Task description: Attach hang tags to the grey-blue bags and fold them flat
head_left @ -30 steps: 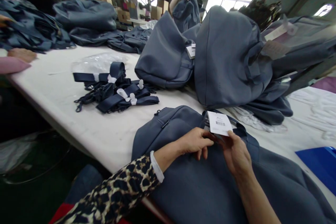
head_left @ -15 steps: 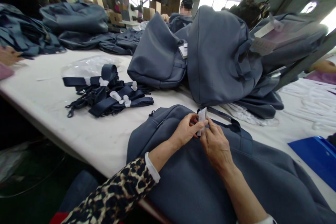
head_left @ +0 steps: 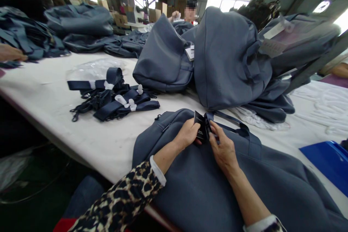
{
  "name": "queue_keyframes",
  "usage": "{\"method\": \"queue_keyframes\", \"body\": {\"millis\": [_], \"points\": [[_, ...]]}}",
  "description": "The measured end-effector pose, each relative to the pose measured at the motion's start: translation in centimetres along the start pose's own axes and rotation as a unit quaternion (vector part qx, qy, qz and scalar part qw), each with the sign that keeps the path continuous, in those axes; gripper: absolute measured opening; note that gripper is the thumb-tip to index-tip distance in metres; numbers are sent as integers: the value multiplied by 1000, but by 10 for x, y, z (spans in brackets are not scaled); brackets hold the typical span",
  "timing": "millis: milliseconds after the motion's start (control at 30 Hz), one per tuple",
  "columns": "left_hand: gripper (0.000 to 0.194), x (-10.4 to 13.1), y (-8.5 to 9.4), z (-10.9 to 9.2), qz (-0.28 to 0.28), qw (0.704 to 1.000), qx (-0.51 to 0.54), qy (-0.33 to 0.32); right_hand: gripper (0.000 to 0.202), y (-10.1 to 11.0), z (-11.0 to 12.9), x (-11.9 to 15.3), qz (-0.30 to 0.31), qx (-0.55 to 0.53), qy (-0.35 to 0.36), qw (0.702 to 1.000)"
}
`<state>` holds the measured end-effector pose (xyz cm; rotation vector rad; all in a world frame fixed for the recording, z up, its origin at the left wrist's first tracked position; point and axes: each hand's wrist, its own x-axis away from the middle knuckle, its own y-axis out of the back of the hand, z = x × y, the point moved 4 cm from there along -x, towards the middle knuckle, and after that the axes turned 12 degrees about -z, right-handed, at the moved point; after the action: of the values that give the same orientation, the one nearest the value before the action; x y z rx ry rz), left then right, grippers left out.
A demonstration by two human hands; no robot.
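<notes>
A large blue-grey duffel bag (head_left: 195, 181) lies on the table in front of me. Above its top edge, my left hand (head_left: 187, 133) pinches a black hang tag (head_left: 200, 121) with small pale print, thumb on its face. Close beside it, my right hand (head_left: 222, 144) has its fingers closed on a dark strap (head_left: 208, 123), which looks like part of the bag's handle. The rest of the handle (head_left: 231, 122) arches away to the right. Fingers partly hide where tag and strap meet.
Black shoulder straps (head_left: 116, 101) with white wraps lie left of the bag. Stuffed blue-grey bags (head_left: 231, 58) stand behind it. A blue plastic sheet (head_left: 326, 166) is at right. A co-worker (head_left: 190, 11) is at the back; another person's hand (head_left: 11, 53) shows at far left.
The tag has turned from its white side to its black side and shifted left with my left hand. My right hand has moved from the tag onto the dark strap.
</notes>
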<state>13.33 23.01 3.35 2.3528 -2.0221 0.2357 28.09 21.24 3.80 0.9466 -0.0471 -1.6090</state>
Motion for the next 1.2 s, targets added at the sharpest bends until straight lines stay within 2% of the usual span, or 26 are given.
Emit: {"method": "queue_keyframes", "body": {"millis": [100, 167, 300, 467, 633, 733, 800, 833, 900, 1067, 1200], "points": [[11, 0, 0, 1, 4, 1000, 1, -5, 43, 16, -13, -7, -70, 23, -49, 996], [10, 0, 0, 1, 9, 1000, 2, -12, 42, 26, -22, -11, -104, 2, -86, 991], [14, 2, 0, -1, 16, 1000, -3, -26, 42, 30, -32, -14, -120, -110, -180, 970], [16, 4, 3, -6, 19, 999, -21, -38, 36, 25, -30, -13, -147, -301, -298, 894], [20, 4, 9, -13, 49, 995, -59, -65, 31, 35, -37, -15, -173, -384, -380, 824], [16, 5, 9, -12, 87, 989, -103, -64, 30, 38, -44, -14, -176, -434, -427, 773], [13, 6, 8, -10, 105, 986, -120, -56, 28, 35, -44, -11, -169, -452, -451, 751], [12, 7, 6, -9, 110, 985, -121, -49, 28, 32, -42, -9, -162, -451, -456, 750], [13, 8, 3, -7, 112, 988, -105, -28, 31, 25, -32, -4, -136, -436, -446, 770], [24, 12, -5, -3, 92, 995, 7, 44, 39, 5, -4, 8, -37, -366, -365, 855], [24, 14, -5, -2, 66, 994, 57, 63, 43, 1, -1, 12, -27, -302, -333, 893]]}}
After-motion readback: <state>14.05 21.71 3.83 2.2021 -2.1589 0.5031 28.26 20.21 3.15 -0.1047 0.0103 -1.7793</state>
